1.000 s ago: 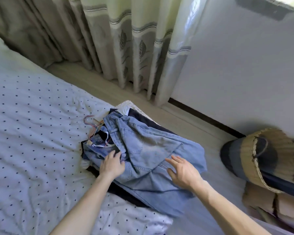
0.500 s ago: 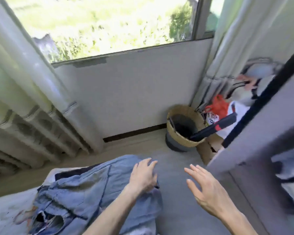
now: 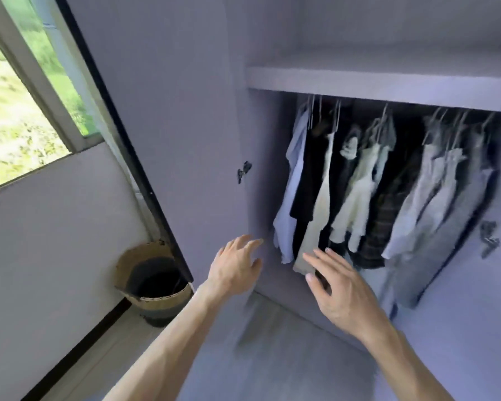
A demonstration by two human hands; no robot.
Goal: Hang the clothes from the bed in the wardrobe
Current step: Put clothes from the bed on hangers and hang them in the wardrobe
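The white wardrobe (image 3: 359,79) stands in front of me with its left door (image 3: 171,125) swung wide. Several garments (image 3: 368,192) in white, pale blue, black and plaid hang on hangers under its shelf. My left hand (image 3: 235,267) is stretched out, fingers spread, by the inner edge of the left door, holding nothing. My right hand (image 3: 342,293) reaches forward with straight fingers just below the hems of the hanging clothes, also with nothing in it. The bed and the jeans are out of view.
A woven basket (image 3: 154,285) with a dark inside stands on the floor at the left, beside the white wall and behind the door's edge. A window (image 3: 21,111) is at the upper left. The wardrobe's right door (image 3: 498,256) shows a hinge.
The view has swung from the bed and jeans, past the window and basket, to the wardrobe. My left hand has left the jeans; both hands now reach toward the wardrobe.
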